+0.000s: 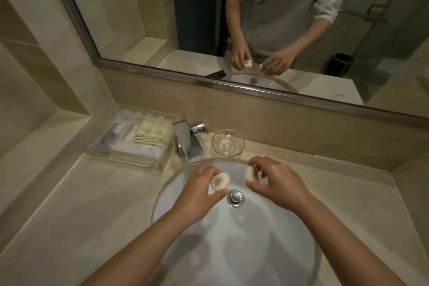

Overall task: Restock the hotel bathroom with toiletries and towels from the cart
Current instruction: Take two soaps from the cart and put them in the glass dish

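Note:
Both my hands hover over the white round sink (290, 260), near its drain (235, 197). My left hand (199, 195) pinches a round wrapped soap (220, 181) with a printed label facing up. My right hand (276, 183) pinches a second round wrapped soap (250, 173) by its edges, tilted on its side. An empty clear glass soap dish (228, 143) stands on the counter just behind the sink, a little beyond my right hand. A clear tray (130, 139) of small bottles and wrapped toiletries lies at the back left.
A chrome faucet (186, 140) rises between the tray and the glass dish. The beige stone counter (81, 204) wraps round the sink, with a wall on the left. A large mirror (255, 18) behind the backsplash reflects a person's torso and hands.

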